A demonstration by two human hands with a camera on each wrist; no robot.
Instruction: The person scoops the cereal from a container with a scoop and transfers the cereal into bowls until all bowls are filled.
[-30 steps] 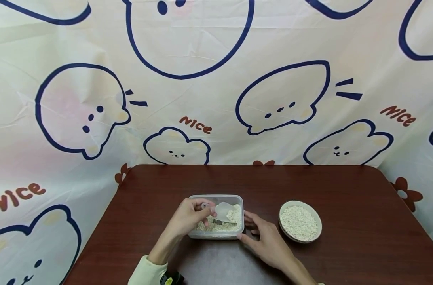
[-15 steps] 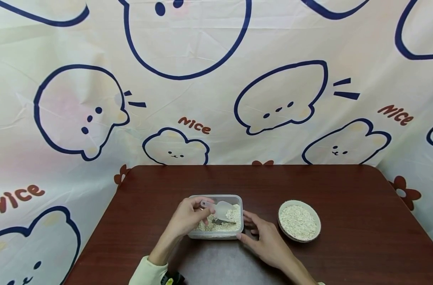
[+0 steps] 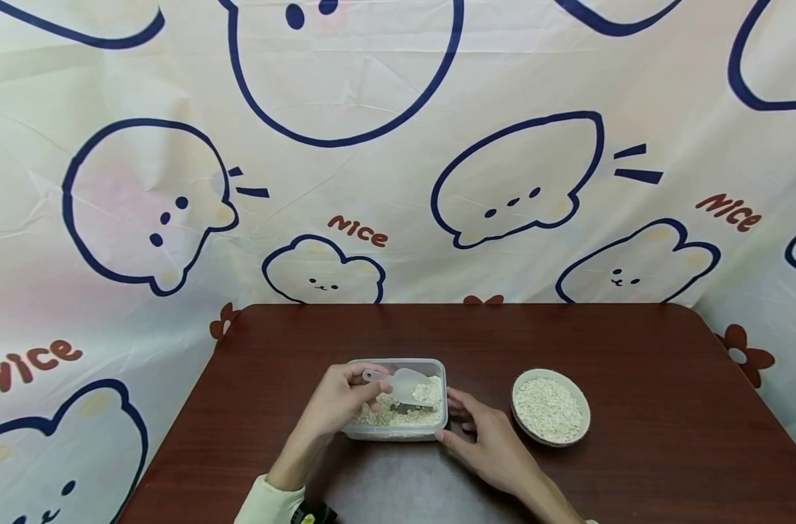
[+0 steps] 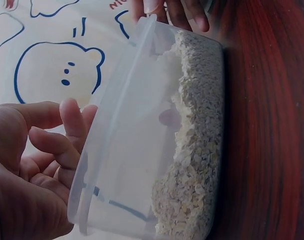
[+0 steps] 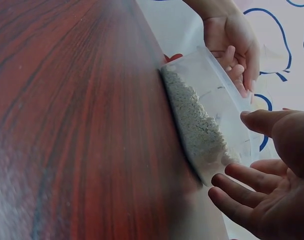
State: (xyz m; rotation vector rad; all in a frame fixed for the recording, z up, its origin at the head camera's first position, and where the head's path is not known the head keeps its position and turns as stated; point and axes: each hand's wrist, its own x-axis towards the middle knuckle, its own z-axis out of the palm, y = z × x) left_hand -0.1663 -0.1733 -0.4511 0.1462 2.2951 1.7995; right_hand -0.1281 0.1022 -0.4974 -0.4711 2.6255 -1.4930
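Note:
A clear plastic container (image 3: 394,434) with oats (image 3: 388,416) in it stands on the table. My left hand (image 3: 332,400) holds a translucent scoop (image 3: 406,384) by its handle between thumb and fingers, over the container. White flakes lie in the scoop's bowl at the container's right side. My right hand (image 3: 492,440) rests at the container's right end, thumb near the front corner and fingers along the side wall. The right wrist view shows the fingers (image 5: 246,195) extended and spread beside the wall. In the left wrist view the oats (image 4: 196,140) show through the container wall.
To the right of my right hand, a round bowl (image 3: 585,435) full of oats stands on the dark red-brown table (image 3: 660,407). Behind the table hangs a pale cloth (image 3: 398,182) with cartoon drawings.
My left hand and the scoop have shifted slightly to the left over the container. The right hand, container and bowl stay in place.

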